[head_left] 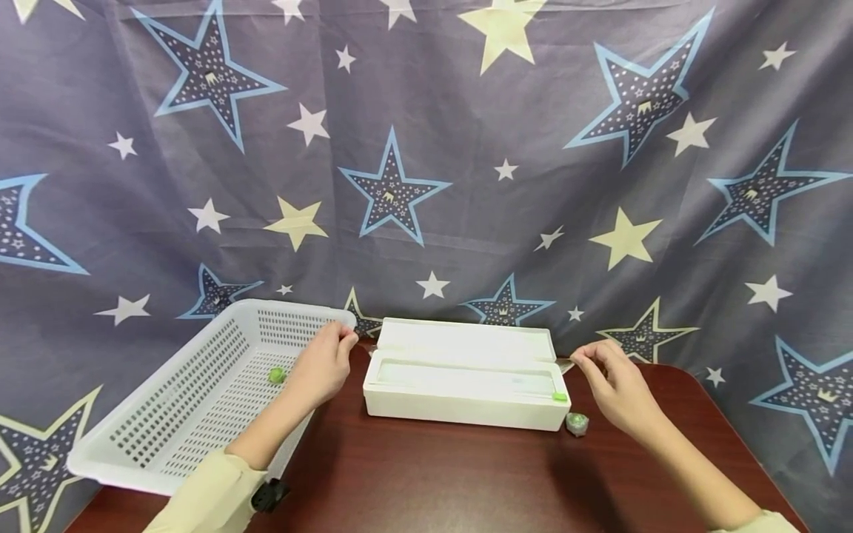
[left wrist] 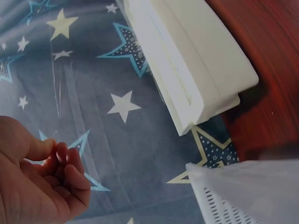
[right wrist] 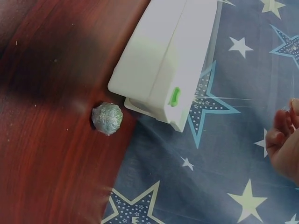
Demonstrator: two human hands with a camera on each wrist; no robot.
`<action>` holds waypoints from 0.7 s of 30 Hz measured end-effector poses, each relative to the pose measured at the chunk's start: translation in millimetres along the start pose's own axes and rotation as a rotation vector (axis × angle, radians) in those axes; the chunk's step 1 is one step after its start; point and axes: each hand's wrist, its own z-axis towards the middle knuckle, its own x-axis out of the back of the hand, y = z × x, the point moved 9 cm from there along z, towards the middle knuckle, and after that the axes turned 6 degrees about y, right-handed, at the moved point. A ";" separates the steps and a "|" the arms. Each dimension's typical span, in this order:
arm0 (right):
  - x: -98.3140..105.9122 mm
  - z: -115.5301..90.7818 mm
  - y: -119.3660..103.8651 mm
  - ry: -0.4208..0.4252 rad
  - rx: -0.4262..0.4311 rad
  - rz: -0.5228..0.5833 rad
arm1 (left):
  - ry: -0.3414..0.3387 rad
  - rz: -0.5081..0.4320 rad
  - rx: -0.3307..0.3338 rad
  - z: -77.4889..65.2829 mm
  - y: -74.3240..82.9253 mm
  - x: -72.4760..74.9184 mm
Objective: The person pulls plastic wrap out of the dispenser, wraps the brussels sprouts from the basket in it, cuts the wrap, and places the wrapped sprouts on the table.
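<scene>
A white cling film dispenser (head_left: 460,403) stands on the table with its lid (head_left: 466,340) raised. A small green slider (head_left: 559,397) sits at its right end. Clear cling film (head_left: 565,364) spreads behind the box between both hands, mostly see-through. My left hand (head_left: 326,363) pinches its left side between thumb and fingers, near the basket's far corner. Beyond the dispenser's right end, my right hand (head_left: 613,381) pinches the other side. Just below that hand, a round green item wrapped in film (head_left: 577,424) rests on the table, also visible as a shiny ball (right wrist: 107,118) in the right wrist view.
On the left stands a white perforated basket (head_left: 180,355) with a small green round item (head_left: 276,375) inside. The dark red wooden table (head_left: 426,474) runs back to a star-patterned curtain (head_left: 466,148). A dark strap device (head_left: 269,494) is on the left wrist.
</scene>
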 end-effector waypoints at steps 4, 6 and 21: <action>4.6 -1.0 -6.6 -0.006 0.031 0.009 | -0.026 0.029 -0.054 -4.3 2.8 5.7; 6.4 -2.6 -9.1 -0.019 0.040 0.014 | -0.034 0.044 -0.085 -7.1 4.7 8.6; 21.1 -26.2 -28.9 -0.144 0.132 0.086 | -0.219 0.091 -0.271 -30.6 17.2 24.1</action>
